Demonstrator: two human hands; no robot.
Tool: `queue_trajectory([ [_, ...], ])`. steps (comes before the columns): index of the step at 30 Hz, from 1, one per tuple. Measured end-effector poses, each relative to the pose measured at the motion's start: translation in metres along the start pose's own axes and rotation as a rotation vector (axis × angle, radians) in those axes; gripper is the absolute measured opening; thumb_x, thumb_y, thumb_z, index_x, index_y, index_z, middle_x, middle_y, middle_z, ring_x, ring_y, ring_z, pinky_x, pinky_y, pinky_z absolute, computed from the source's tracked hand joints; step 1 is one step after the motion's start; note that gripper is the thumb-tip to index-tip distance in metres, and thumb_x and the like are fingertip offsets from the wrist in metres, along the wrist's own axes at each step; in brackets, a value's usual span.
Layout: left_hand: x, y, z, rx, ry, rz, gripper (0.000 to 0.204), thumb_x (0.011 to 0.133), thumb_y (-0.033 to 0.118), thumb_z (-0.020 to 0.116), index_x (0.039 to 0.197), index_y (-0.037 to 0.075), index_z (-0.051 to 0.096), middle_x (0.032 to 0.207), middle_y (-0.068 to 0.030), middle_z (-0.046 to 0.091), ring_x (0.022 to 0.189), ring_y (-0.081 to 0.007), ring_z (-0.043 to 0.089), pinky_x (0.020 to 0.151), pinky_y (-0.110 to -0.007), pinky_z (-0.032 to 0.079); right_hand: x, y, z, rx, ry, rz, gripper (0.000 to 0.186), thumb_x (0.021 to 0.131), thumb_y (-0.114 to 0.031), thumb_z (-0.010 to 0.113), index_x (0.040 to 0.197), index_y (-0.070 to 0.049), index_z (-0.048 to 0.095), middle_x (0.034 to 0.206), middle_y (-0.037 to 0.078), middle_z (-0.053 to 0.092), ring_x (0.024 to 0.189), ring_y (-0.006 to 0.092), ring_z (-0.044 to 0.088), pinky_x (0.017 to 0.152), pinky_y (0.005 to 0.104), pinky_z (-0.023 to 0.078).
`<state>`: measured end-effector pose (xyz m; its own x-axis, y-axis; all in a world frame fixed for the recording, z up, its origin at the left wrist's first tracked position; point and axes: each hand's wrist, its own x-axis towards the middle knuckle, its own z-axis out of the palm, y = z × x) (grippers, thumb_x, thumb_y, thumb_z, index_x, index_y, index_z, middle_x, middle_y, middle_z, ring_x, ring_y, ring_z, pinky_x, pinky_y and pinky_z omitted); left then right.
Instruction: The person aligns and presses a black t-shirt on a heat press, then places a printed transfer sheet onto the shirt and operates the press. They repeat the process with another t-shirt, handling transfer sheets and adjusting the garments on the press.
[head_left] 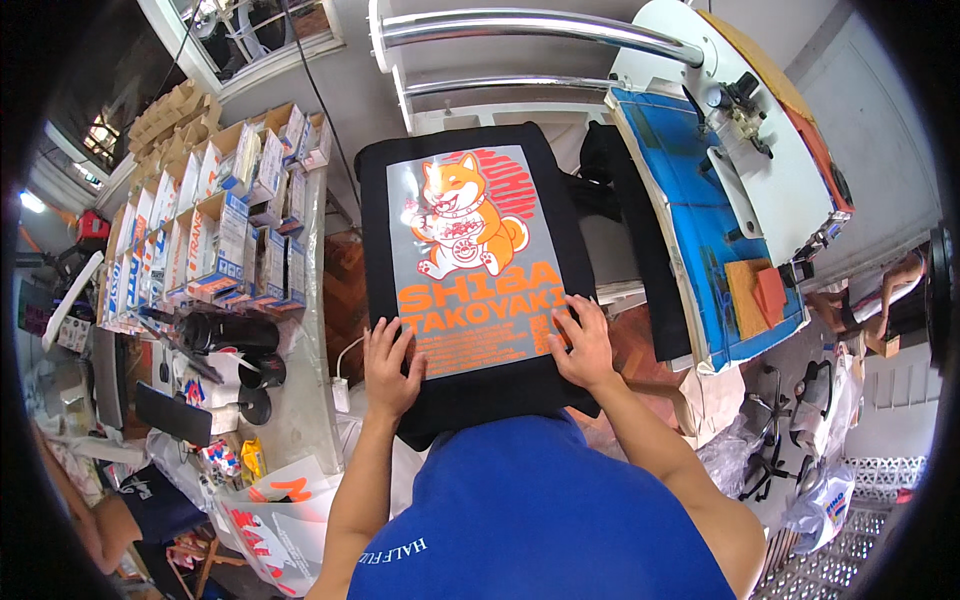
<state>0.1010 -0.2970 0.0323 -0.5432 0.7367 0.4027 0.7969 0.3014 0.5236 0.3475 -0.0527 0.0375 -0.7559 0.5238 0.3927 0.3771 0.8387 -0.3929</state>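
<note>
A black garment [480, 405] lies spread flat in front of me. On it is a rectangular printed sheet [465, 230] with a grayish border area, showing an orange and white cartoon dog, red markings and orange lettering. My left hand [393, 365] rests on the sheet's lower left edge, fingers apart and lying fairly flat. On its lower right edge lies my right hand [583, 345], also with spread fingers. Neither hand grips anything.
Right stands a white press machine [745, 180] with blue screen [670, 200] and metal bars [545, 35]. Left, a table [325, 430] holds cardboard boxes [210, 240] and dark equipment [225, 340]. Other people [150, 505] appear at both edges. Chairs [775, 420] and plastic bags stand lower right.
</note>
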Motion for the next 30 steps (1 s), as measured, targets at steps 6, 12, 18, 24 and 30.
queue_trajectory([
  [6,-0.030,0.015,-0.008,0.011,0.022,0.115,0.032,0.080,0.010,0.071,0.111,0.006,0.067,0.118,-0.0122,0.060,0.116,-0.0329,0.054,0.111,-0.056,0.030,-0.035,-0.004,-0.015,0.017,0.005,-0.030,0.039,0.081,-0.020,0.069,0.117,-0.006,0.062,0.131,0.017,0.053,0.128,0.0381,0.046,0.111,0.0550,0.031],
  [12,-0.051,0.021,-0.001,0.092,-0.023,0.065,0.037,0.078,0.010,0.072,0.115,0.006,0.067,0.120,-0.0118,0.060,0.121,-0.0328,0.051,0.112,-0.055,0.029,-0.056,-0.009,-0.013,-0.108,-0.074,0.042,0.046,0.083,-0.021,0.067,0.126,-0.007,0.059,0.135,0.014,0.052,0.133,0.0347,0.042,0.113,0.0545,0.026],
  [18,-0.047,0.019,-0.001,0.104,-0.026,0.087,0.036,0.078,0.010,0.072,0.114,0.005,0.068,0.122,-0.0099,0.063,0.121,-0.0324,0.051,0.112,-0.056,0.029,-0.054,-0.008,-0.012,-0.119,-0.053,0.016,0.046,0.083,-0.021,0.068,0.126,-0.007,0.059,0.134,0.012,0.054,0.132,0.0339,0.043,0.113,0.0546,0.026],
  [24,-0.048,0.020,-0.002,0.105,-0.013,0.100,0.036,0.078,0.009,0.072,0.114,0.005,0.068,0.122,-0.0101,0.064,0.120,-0.0327,0.052,0.113,-0.056,0.028,-0.053,-0.009,-0.012,-0.098,-0.025,0.016,0.045,0.082,-0.021,0.068,0.124,-0.007,0.060,0.133,0.012,0.054,0.131,0.0341,0.044,0.113,0.0548,0.027],
  [30,-0.049,0.018,0.001,0.107,-0.023,0.104,0.035,0.081,0.008,0.071,0.115,0.005,0.068,0.124,-0.0116,0.062,0.123,-0.0332,0.052,0.113,-0.054,0.029,-0.055,-0.007,-0.012,-0.078,-0.023,0.035,0.046,0.080,-0.018,0.070,0.123,-0.006,0.061,0.132,0.016,0.052,0.130,0.0367,0.044,0.112,0.0563,0.029],
])
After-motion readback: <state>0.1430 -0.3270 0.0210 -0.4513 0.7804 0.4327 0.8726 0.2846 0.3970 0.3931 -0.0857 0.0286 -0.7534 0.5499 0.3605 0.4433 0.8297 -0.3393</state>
